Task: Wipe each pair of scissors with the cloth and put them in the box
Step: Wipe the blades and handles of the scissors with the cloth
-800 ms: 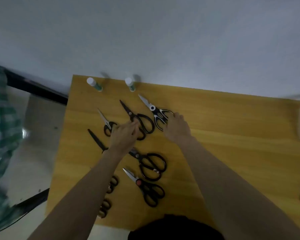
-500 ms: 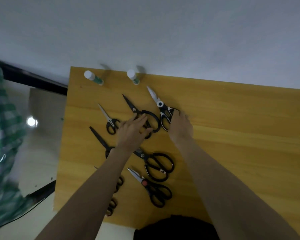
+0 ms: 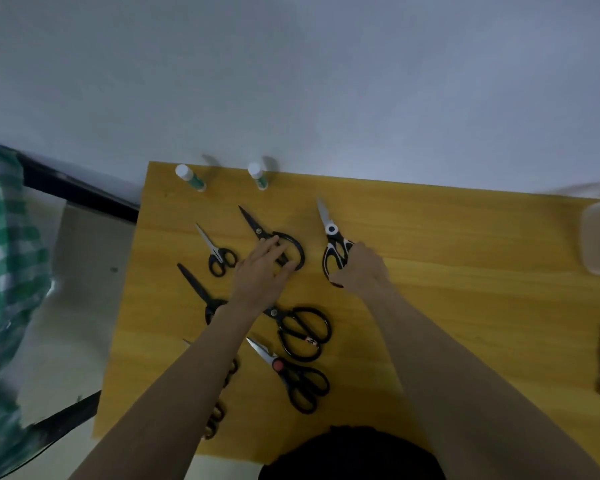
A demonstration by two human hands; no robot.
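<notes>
The right hand point(image 3: 362, 268) grips the handles of the black-and-white scissors point(image 3: 333, 244) on the wooden table point(image 3: 465, 271), now turned straighter than before, while the left hand point(image 3: 262, 271) rests flat with straight fingers on the black scissors point(image 3: 274, 239).

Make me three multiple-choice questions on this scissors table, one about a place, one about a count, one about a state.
1. Where do the white-capped bottles stand?
A. far edge of the table
B. near edge
C. inside the box

2. How many white-capped bottles?
A. one
B. two
C. four

3. What is the right hand doing?
A. gripping the black-and-white scissors' handles
B. resting flat
C. holding a cloth

Answers:
1 A: the left bottle and right bottle stand by the wall on the wooden table.
2 B: two caps show.
3 A: the right hand curls on the black-and-white scissors.
</notes>
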